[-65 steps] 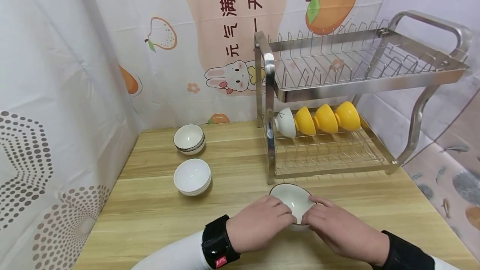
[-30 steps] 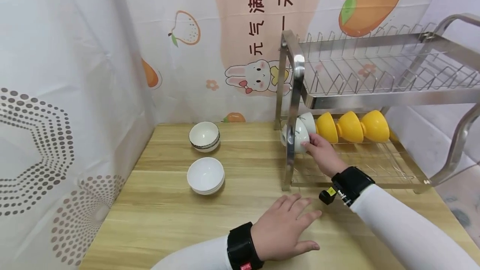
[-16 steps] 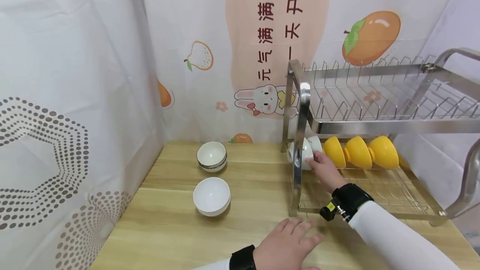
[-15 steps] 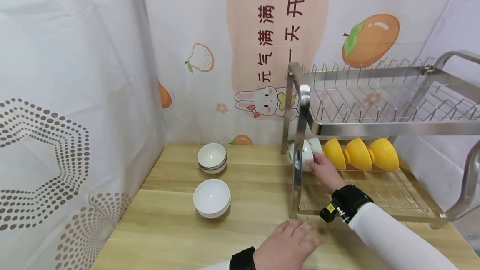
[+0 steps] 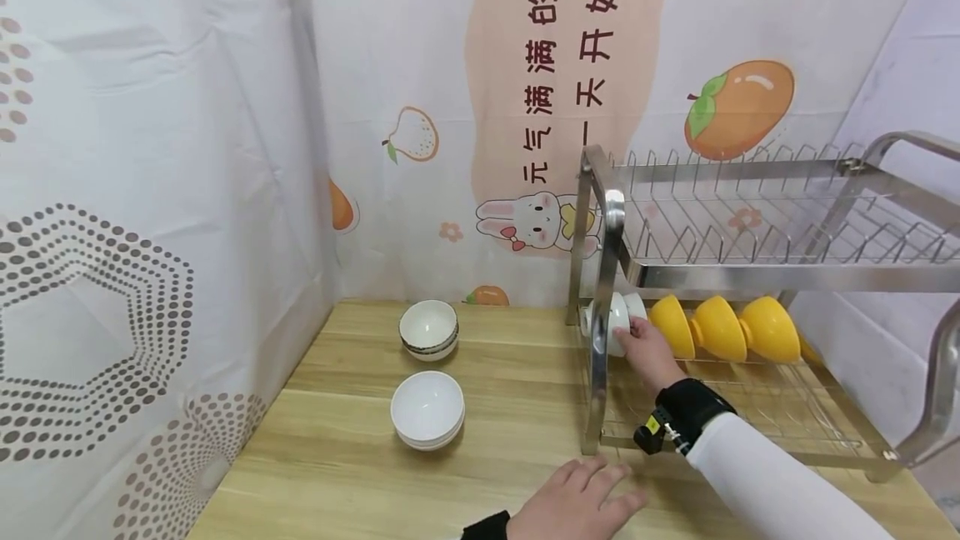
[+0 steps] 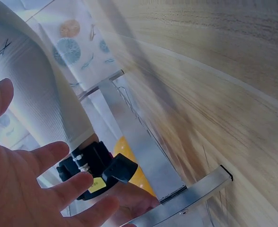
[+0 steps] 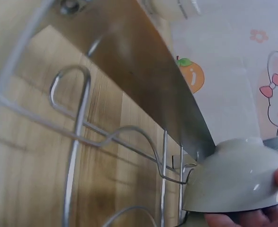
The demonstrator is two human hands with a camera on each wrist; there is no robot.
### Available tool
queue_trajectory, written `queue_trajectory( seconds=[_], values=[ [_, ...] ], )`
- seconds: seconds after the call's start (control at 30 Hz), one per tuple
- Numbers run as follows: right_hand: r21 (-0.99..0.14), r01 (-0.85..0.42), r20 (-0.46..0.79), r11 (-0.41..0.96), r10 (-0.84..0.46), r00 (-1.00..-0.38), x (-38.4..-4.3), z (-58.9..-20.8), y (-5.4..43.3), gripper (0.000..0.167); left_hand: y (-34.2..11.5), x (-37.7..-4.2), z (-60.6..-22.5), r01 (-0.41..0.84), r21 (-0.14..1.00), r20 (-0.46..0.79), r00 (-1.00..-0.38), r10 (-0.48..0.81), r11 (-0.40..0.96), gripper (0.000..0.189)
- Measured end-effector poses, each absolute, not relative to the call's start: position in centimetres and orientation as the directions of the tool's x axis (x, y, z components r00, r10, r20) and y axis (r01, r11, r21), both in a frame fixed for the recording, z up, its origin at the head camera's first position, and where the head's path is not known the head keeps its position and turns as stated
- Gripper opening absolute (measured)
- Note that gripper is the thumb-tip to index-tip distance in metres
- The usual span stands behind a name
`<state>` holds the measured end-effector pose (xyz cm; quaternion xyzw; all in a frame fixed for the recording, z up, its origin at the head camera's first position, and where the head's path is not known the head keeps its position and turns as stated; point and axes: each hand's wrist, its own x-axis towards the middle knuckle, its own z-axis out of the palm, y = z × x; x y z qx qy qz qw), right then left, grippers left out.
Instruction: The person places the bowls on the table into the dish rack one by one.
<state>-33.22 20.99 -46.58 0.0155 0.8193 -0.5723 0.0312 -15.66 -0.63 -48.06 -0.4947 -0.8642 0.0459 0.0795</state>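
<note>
My right hand point(image 5: 651, 354) reaches into the lower tier of the metal dish rack point(image 5: 757, 277) and pinches the rim of a white bowl point(image 5: 618, 325). That bowl stands on its side at the left end, partly behind the rack's post; in the right wrist view the bowl point(image 7: 238, 177) sits against the wires, thumb on the outside and fingers at the rim. Another white bowl point(image 5: 636, 307) is just right of it, followed by several yellow bowls point(image 5: 718, 328) on their sides. Near the table's front, my left hand point(image 5: 573, 502) has its fingers spread and holds nothing; its palm point(image 6: 22, 187) shows in the left wrist view.
Left on the wooden table point(image 5: 337, 473) are a stack of white bowls point(image 5: 427, 408) and, behind it, a stack of dark-rimmed bowls point(image 5: 428, 328). The rack's upper tier point(image 5: 750, 223) overhangs the bowls. A printed curtain point(image 5: 375, 223) closes the back.
Both hands were on a dark-rimmed bowl on the table. The right hand then carried it into the lower tier's left end; the left hand let go. The head view has since tilted upward.
</note>
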Motion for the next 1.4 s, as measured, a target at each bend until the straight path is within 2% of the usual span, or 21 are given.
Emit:
queue_trajectory(
  seconds=[0.13,0.33,0.53,0.8,1.07,1.23,1.3,1.4],
  values=[
    [-0.874,0.048,-0.023,0.484,0.056,-0.998,-33.3,-46.6,20.7,0.048,-0.9,-15.5,-48.3,0.850,-0.150,0.108,-0.493,0.863,0.504,0.056],
    [-0.833,0.039,0.011,0.553,0.086,-0.996,-33.2,-46.5,20.4,0.046,-1.2,-15.5,-48.5,0.845,-0.155,0.123,-0.498,0.858,0.513,0.056],
    [-0.849,0.031,-0.008,0.527,0.045,-0.999,-32.2,-46.3,20.0,0.044,-1.3,-15.4,-48.7,0.831,-0.161,0.122,-0.519,0.846,0.533,0.056],
    [-0.913,0.050,-0.054,0.404,0.000,-0.999,-31.5,-45.7,19.3,0.062,-1.6,-15.4,-48.6,0.828,-0.156,0.127,-0.525,0.842,0.539,0.059],
    [-0.916,0.054,-0.070,0.397,-0.026,-0.997,-30.8,-46.0,19.4,0.065,-1.8,-15.2,-48.7,0.824,-0.171,0.139,-0.522,0.842,0.540,0.060],
    [-0.918,0.037,-0.060,0.394,-0.046,-0.997,-30.3,-46.4,19.5,0.066,-1.8,-15.2,-48.7,0.835,-0.139,0.118,-0.519,0.846,0.532,0.061],
    [-0.925,0.021,-0.047,0.380,-0.060,-0.997,-30.3,-46.5,19.4,0.067,-1.8,-15.2,-48.7,0.835,-0.146,0.121,-0.518,0.847,0.531,0.063],
    [-0.917,-0.012,-0.021,0.399,-0.079,-0.997,-30.5,-46.4,19.3,0.069,-1.9,-15.3,-48.7,0.820,-0.215,0.180,-0.501,0.847,0.530,0.065]
  ],
)
